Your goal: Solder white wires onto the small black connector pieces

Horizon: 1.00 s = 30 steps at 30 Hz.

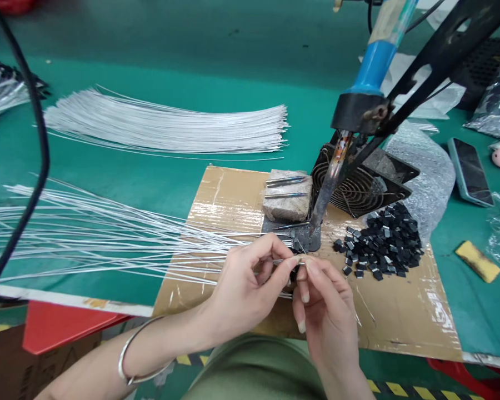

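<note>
My left hand, with a bangle on its wrist, pinches a thin white wire near its end. The fingertips of my right hand meet it, pinched on the tip of the wire. Just beyond them the soldering iron points down from its stand to a small dark block. White wires fan out to the left, their right ends at the block and behind my left hand. To the right lies a pile of small black connectors.
A bundle of white wires lies at the back. A fan stands behind the iron, beside a stone-like block with metal tips. Cardboard lies underneath. A phone and yellow sponge are at right.
</note>
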Each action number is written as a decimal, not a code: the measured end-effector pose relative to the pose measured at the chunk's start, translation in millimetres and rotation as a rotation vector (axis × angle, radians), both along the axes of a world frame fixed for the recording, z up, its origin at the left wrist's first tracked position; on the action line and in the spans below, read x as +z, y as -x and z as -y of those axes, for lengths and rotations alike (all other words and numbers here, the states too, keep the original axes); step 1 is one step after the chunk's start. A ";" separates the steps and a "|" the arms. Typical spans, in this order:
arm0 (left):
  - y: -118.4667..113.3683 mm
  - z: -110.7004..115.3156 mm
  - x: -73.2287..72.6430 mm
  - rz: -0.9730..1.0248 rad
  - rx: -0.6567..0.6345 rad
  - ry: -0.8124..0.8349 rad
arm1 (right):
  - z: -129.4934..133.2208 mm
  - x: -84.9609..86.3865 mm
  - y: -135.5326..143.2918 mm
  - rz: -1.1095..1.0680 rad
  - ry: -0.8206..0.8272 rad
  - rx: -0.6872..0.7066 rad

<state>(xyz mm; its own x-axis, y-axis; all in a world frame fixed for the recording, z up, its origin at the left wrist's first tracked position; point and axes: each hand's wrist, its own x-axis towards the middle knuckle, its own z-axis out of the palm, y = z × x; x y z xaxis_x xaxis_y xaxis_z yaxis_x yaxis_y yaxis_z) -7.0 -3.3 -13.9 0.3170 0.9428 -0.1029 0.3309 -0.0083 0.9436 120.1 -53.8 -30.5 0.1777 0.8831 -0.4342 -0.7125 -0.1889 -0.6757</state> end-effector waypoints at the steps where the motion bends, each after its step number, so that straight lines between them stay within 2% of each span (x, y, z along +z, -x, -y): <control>1: -0.1 -0.6 0.1 0.004 0.010 0.022 | 0.5 -0.1 -1.9 0.008 0.003 0.011; 6: -0.8 -3.0 0.8 0.005 0.046 0.065 | 6.4 -3.7 -9.3 0.136 0.012 0.035; 12: 0.1 -3.7 0.8 -0.009 0.038 0.041 | 8.6 -8.8 -8.4 0.269 -0.035 0.016; 25: 1.1 -1.1 -0.5 -0.013 -0.003 -0.053 | 9.3 -7.7 -10.8 0.247 -0.057 0.043; 30: 2.2 -1.9 1.8 -0.032 -0.036 -0.124 | 7.0 -5.9 -20.5 0.159 -0.030 0.115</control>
<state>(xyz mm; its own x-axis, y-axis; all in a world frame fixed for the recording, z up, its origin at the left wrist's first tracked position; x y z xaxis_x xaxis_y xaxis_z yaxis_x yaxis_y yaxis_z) -9.2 -1.5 -12.2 0.3492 0.9370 0.0030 0.3579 -0.1364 0.9238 140.6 -60.8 -36.4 0.1385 0.9138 -0.3817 -0.5714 -0.2410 -0.7844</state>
